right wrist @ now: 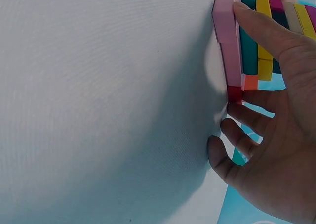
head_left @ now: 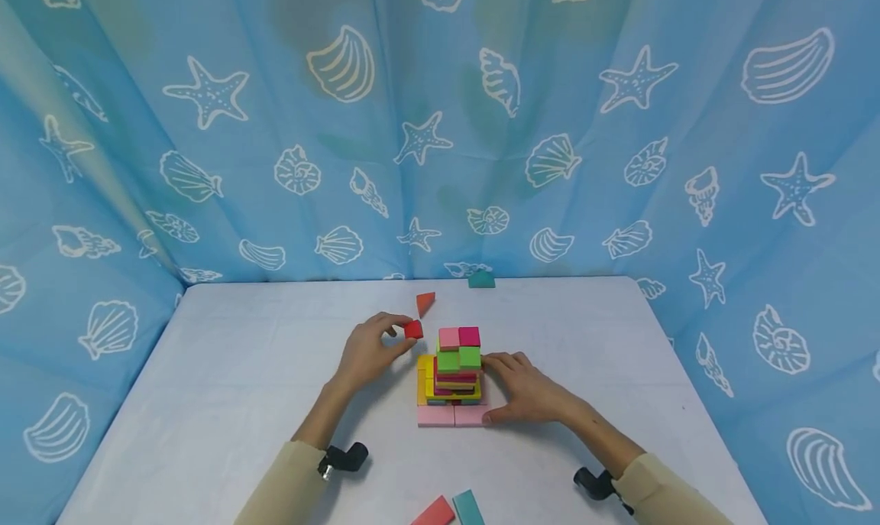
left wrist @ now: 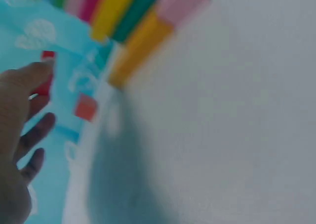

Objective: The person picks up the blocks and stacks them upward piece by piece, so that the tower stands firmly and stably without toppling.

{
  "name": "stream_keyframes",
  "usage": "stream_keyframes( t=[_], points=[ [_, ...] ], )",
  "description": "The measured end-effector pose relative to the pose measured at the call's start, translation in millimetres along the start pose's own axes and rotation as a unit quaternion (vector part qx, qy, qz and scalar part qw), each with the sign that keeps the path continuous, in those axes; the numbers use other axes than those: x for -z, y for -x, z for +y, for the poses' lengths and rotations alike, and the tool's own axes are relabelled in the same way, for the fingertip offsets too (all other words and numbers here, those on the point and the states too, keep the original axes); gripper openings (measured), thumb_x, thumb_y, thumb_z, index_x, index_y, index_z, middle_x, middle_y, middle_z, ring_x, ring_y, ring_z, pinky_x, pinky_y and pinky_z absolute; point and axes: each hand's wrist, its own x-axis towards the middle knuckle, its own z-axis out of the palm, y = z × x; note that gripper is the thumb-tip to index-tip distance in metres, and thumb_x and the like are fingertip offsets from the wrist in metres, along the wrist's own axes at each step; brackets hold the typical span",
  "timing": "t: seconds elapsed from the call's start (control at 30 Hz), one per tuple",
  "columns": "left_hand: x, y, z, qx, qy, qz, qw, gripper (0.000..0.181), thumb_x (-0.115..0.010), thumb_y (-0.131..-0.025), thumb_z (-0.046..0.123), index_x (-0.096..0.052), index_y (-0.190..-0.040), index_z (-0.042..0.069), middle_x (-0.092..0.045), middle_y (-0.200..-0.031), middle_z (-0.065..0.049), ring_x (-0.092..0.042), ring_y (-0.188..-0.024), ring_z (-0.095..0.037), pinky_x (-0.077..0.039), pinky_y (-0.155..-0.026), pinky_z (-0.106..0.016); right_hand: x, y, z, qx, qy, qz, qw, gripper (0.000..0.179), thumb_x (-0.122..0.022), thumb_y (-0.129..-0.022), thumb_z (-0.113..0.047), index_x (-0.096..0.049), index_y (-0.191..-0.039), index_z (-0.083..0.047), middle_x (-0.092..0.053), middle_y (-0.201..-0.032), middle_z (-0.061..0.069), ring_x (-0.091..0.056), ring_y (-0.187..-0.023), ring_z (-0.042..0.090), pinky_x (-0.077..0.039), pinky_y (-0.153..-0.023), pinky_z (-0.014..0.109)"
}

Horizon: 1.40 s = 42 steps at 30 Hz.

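Note:
In the head view a layered stack of coloured blocks [head_left: 458,363] stands on the table, with pink blocks [head_left: 436,416] along its near bottom edge and pink, magenta and green ones on top. To its left, my left hand [head_left: 367,352] pinches a red block [head_left: 414,329] between thumb and fingers. It is held just above the table. My right hand [head_left: 526,387] lies against the right side of the stack. In the right wrist view its thumb touches the pink bottom block [right wrist: 227,16], and its other fingers are spread along the base near a red block [right wrist: 235,94].
Behind the stack lie an orange-red wedge block [head_left: 425,303] and a green block [head_left: 481,280] at the table's far edge. A coral block [head_left: 435,512] and a teal block [head_left: 469,507] lie at the near side. A blue shell-patterned curtain [head_left: 426,189] surrounds the white table [head_left: 241,387].

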Motion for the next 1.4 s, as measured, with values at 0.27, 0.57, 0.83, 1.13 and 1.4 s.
stream_keyframes(
  t=[0.27, 0.57, 0.83, 1.13, 1.4],
  points=[
    [26.4, 37.5, 35.6, -0.152, 0.088, 0.164, 0.9707, 0.044, -0.087, -0.080, 0.033, -0.071, -0.118, 0.020, -0.071, -0.104, 0.005, -0.061, -0.085, -0.012, -0.052, -0.072, -0.034, 0, -0.1, 1, 0.004, 0.009, 0.001, 1.0000, 0.099, -0.085, -0.073, -0.052, -0.039, -0.154, -0.017, -0.042, -0.155, 0.006, -0.038, -0.137, 0.029, -0.047, -0.103, 0.054],
    [23.9, 43.7, 47.6, -0.307, 0.045, 0.136, 0.9410, 0.049, -0.092, -0.070, 0.029, -0.076, -0.115, 0.019, -0.073, -0.106, 0.006, -0.065, -0.097, -0.010, -0.050, -0.081, -0.029, -4, -1.4, 3, 0.011, 0.022, 0.000, 0.9997, 0.099, -0.084, -0.074, -0.054, -0.038, -0.154, -0.017, -0.042, -0.155, 0.006, -0.038, -0.137, 0.029, -0.047, -0.103, 0.053],
    [23.5, 44.0, 53.8, -0.308, 0.003, 0.140, 0.9408, 0.042, -0.086, -0.078, 0.038, -0.077, -0.116, 0.022, -0.069, -0.108, 0.004, -0.062, -0.095, -0.013, -0.052, -0.077, -0.033, -3, -0.5, 1, 0.010, 0.024, 0.002, 0.9997, 0.099, -0.085, -0.074, -0.053, -0.039, -0.154, -0.017, -0.042, -0.155, 0.006, -0.039, -0.137, 0.030, -0.047, -0.103, 0.054],
    [20.3, 41.8, 58.8, -0.319, 0.000, 0.142, 0.9371, 0.040, -0.083, -0.082, 0.040, -0.077, -0.118, 0.022, -0.068, -0.105, 0.004, -0.061, -0.093, -0.014, -0.052, -0.075, -0.035, -2, -0.4, 2, 0.011, 0.026, 0.004, 0.9996, 0.098, -0.084, -0.074, -0.053, -0.040, -0.154, -0.016, -0.042, -0.154, 0.007, -0.039, -0.137, 0.031, -0.046, -0.103, 0.055],
    [17.6, 40.4, 61.6, -0.311, -0.010, 0.142, 0.9399, 0.039, -0.082, -0.083, 0.041, -0.077, -0.116, 0.022, -0.068, -0.105, 0.004, -0.062, -0.092, -0.015, -0.051, -0.078, -0.032, -4, -0.7, 2, 0.005, 0.025, 0.003, 0.9997, 0.098, -0.084, -0.074, -0.053, -0.040, -0.154, -0.017, -0.042, -0.154, 0.007, -0.038, -0.138, 0.032, -0.046, -0.103, 0.055]
  ],
)
